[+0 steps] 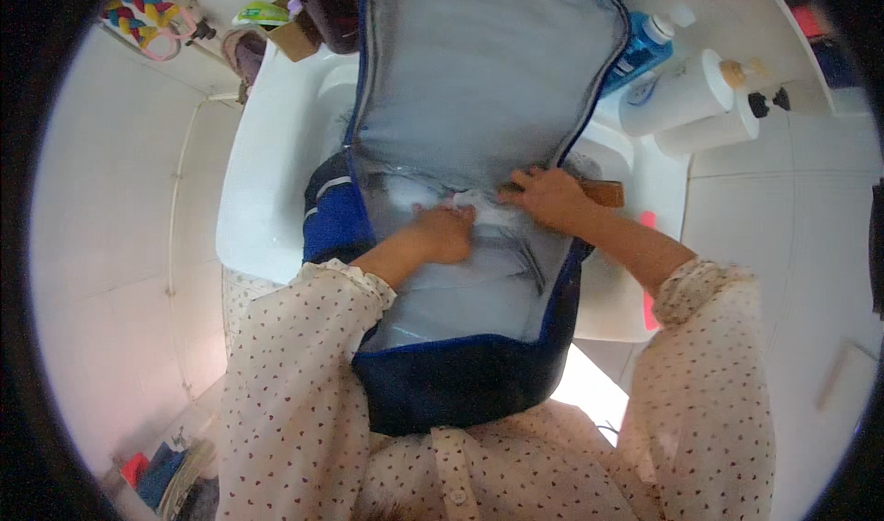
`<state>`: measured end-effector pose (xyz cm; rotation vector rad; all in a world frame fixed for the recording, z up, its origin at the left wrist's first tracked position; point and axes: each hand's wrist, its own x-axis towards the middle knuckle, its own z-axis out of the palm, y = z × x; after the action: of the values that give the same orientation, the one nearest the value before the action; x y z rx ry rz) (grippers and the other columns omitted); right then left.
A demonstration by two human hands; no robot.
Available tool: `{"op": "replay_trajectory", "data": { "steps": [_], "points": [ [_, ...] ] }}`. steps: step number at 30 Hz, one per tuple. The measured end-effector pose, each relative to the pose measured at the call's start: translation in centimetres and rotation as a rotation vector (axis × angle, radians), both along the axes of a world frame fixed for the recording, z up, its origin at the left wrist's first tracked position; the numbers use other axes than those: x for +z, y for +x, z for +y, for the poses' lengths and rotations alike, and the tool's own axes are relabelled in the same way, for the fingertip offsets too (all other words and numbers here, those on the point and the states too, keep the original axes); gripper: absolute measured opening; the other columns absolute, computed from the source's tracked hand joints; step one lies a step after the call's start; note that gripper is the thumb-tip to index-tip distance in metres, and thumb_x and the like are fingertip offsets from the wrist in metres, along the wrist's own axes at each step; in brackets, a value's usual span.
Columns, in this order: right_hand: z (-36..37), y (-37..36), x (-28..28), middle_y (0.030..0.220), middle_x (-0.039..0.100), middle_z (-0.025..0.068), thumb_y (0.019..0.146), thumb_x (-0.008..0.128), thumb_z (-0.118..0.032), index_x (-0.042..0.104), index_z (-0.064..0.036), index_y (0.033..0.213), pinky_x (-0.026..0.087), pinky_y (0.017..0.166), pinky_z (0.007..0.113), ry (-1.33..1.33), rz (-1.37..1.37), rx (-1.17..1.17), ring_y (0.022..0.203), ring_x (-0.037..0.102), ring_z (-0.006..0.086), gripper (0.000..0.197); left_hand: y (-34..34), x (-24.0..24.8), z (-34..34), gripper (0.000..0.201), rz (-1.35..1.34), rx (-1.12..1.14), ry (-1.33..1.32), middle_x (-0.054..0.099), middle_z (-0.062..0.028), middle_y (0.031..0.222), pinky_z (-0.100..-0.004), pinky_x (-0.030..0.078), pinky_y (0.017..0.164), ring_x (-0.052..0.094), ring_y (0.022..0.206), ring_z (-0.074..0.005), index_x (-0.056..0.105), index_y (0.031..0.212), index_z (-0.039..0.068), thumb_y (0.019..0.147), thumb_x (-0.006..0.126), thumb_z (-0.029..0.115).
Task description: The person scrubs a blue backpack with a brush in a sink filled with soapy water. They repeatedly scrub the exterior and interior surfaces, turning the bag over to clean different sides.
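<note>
No lettering we can read

We see a bluish mark (642,92) on the white bottle (686,94) with the tan pump (733,72), too small and blurred for us to make out.

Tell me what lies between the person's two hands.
In the head view, a white piece, possibly cloth, shows between the left hand and right hand, inside the open zippered bag.
</note>
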<state>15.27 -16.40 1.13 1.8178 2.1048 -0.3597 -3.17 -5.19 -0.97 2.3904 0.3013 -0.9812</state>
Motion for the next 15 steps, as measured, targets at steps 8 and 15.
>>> {"op": "replay_trajectory", "data": {
  "steps": [8, 15],
  "points": [
    [-2.6, -1.6, -0.4, 0.112, 0.054, 0.0086, 0.091, 0.052, -0.02, 0.057, -0.0252, 0.127, 0.053, 0.074, 0.04, 0.084, -0.053, -0.083, 0.095, 0.062, 0.0282, 0.036, 0.8, 1.5, 0.1, 0.074, 0.083, -0.025, 0.007, 0.026, -0.01, 0.156, -0.0686, 0.018, 0.109, 0.016, 0.146, -0.0332, 0.024, 0.149, 0.006, 0.085, 0.053, 0.029],
    [-0.8, 2.2, 4.4, 0.119, 0.055, 0.0093, 0.093, 0.051, -0.024, 0.057, -0.0263, 0.126, 0.053, 0.08, 0.041, 0.077, -0.208, -0.406, 0.101, 0.062, 0.0301, 0.034, 0.2, -0.6, 0.5, 0.067, -0.024, -0.017, 0.014, 0.031, -0.012, 0.153, -0.0695, 0.017, 0.109, 0.018, 0.145, -0.0341, 0.028, 0.148, 0.007, 0.088, 0.049, 0.029]
  ]
}}
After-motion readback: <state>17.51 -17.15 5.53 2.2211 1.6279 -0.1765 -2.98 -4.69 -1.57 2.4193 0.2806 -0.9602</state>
